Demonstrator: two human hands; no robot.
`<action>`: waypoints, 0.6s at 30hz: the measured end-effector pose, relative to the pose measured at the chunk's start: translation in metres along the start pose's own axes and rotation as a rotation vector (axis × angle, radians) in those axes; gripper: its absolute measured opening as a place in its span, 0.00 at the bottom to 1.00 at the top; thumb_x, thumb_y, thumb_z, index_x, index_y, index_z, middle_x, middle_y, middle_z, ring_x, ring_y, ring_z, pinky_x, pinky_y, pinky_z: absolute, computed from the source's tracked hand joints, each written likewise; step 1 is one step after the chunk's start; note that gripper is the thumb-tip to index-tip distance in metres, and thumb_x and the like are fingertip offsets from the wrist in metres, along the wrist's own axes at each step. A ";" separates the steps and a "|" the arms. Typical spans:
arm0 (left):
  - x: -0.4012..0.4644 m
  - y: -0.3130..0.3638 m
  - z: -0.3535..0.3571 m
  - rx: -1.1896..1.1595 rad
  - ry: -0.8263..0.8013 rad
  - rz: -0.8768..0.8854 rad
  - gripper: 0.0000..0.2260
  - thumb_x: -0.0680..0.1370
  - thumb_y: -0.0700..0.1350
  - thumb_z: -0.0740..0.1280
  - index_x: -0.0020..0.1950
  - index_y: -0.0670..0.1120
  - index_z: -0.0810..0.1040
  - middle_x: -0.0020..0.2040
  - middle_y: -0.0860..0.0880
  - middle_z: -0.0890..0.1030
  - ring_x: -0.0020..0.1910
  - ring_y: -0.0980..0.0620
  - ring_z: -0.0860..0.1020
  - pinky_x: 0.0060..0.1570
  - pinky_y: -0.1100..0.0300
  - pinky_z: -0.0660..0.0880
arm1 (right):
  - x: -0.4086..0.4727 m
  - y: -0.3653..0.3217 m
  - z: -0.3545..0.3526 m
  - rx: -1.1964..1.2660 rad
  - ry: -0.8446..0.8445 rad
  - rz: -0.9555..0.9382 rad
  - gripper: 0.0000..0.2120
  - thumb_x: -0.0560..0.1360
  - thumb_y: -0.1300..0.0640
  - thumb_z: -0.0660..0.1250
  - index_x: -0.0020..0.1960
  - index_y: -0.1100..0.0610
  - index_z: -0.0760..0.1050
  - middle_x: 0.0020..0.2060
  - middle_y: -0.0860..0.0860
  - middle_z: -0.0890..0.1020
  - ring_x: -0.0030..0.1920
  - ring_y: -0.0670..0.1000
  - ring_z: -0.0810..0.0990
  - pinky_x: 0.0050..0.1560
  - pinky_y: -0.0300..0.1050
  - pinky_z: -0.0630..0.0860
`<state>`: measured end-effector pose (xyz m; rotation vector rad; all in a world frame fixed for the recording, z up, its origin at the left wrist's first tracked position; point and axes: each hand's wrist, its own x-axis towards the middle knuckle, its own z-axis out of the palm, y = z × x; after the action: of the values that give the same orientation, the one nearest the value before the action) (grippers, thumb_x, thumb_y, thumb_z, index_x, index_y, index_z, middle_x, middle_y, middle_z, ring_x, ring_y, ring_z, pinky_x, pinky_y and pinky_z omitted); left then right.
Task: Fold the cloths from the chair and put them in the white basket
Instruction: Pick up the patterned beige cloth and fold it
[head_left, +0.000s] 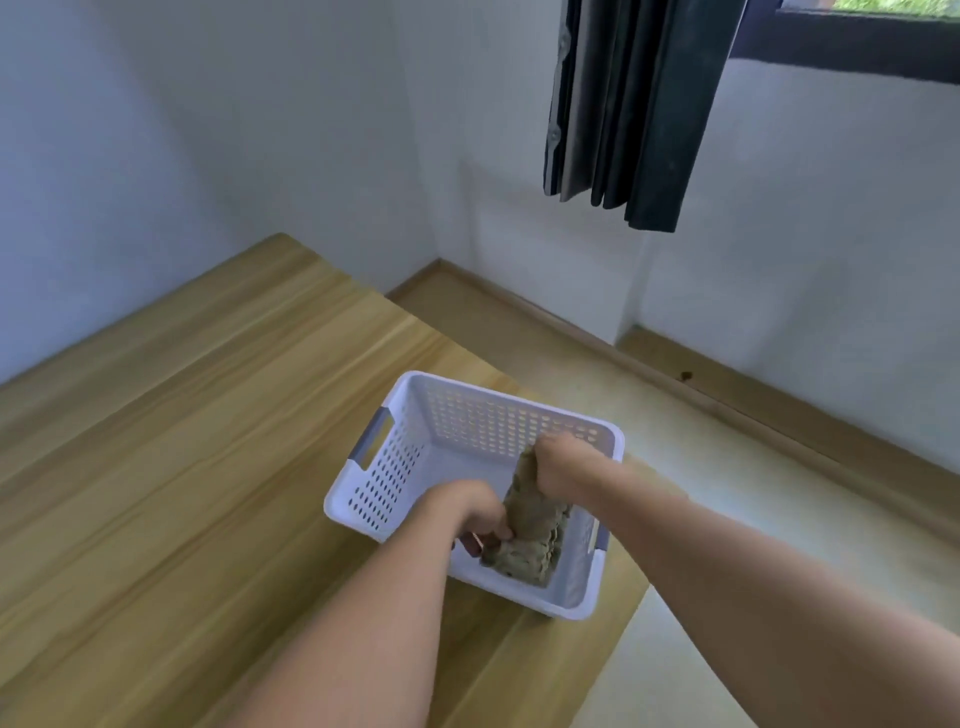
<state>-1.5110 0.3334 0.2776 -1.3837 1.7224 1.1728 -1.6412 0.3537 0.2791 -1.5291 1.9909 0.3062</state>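
Observation:
A white perforated basket (395, 467) with grey handles stands at the right corner of the wooden table (182, 467). Inside it, along the right wall, stands a folded olive-brown cloth (535, 525). My left hand (475, 512) grips the cloth's near end with curled fingers. My right hand (563, 465) grips its far end from above. Both hands are inside the basket. The chair is out of view.
The table's right edge runs just beside the basket, with pale floor (727, 519) below. A dark curtain (634, 104) hangs at the upper right under a window. White walls and a wooden skirting board close the corner behind.

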 end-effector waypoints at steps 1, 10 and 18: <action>0.011 0.003 0.003 0.036 -0.043 -0.032 0.16 0.82 0.45 0.60 0.66 0.39 0.73 0.58 0.46 0.78 0.48 0.48 0.78 0.53 0.52 0.72 | 0.009 0.004 0.008 -0.003 -0.013 -0.004 0.12 0.77 0.61 0.60 0.58 0.63 0.76 0.57 0.59 0.79 0.57 0.59 0.78 0.54 0.48 0.75; 0.082 0.009 0.021 0.141 -0.281 -0.194 0.20 0.80 0.51 0.61 0.67 0.40 0.75 0.64 0.45 0.79 0.57 0.45 0.79 0.63 0.50 0.72 | 0.039 0.008 0.034 -0.102 -0.254 0.014 0.16 0.80 0.61 0.57 0.66 0.62 0.72 0.64 0.59 0.74 0.57 0.56 0.74 0.53 0.45 0.69; 0.014 0.003 0.005 0.206 0.308 -0.022 0.12 0.80 0.42 0.59 0.61 0.41 0.75 0.60 0.43 0.77 0.57 0.42 0.77 0.50 0.54 0.72 | -0.003 -0.007 -0.001 0.016 -0.068 0.006 0.13 0.77 0.61 0.60 0.61 0.62 0.74 0.58 0.58 0.78 0.57 0.57 0.78 0.50 0.47 0.74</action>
<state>-1.5172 0.3324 0.2645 -1.5085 1.9703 0.7735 -1.6342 0.3530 0.2826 -1.4831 1.9416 0.3390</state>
